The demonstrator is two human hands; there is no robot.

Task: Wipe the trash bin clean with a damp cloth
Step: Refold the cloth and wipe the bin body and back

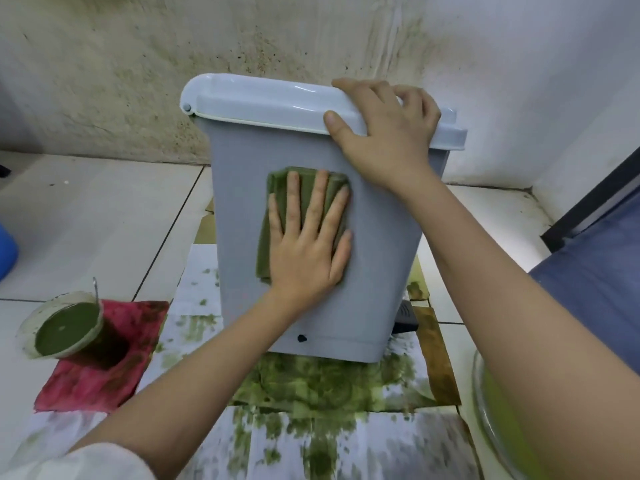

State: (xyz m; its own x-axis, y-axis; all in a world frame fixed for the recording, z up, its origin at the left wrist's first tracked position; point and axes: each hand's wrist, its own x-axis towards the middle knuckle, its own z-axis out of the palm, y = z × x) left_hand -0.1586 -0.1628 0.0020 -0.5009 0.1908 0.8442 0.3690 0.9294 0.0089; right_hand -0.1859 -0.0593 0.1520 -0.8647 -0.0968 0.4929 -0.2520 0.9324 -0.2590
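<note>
- Flat, with straight fingers, left hand (pixel 306 244) presses green cloth (pixel 298 223) on the bin's front wall.
- Right hand (pixel 384 133) grips lid (pixel 263 102) at 1 o'clock, probably steadying trash bin (pixel 242 209), which stands on stained paper (pixel 201 282).

Container of green paint (pixel 65 332) sits on a stained red rag (pixel 104 368), left on tiled floor (pixel 104 220). Green-smeared white paper (pixel 311 445) lies nearby. Stained wall (pixel 138 64) behind.
</note>
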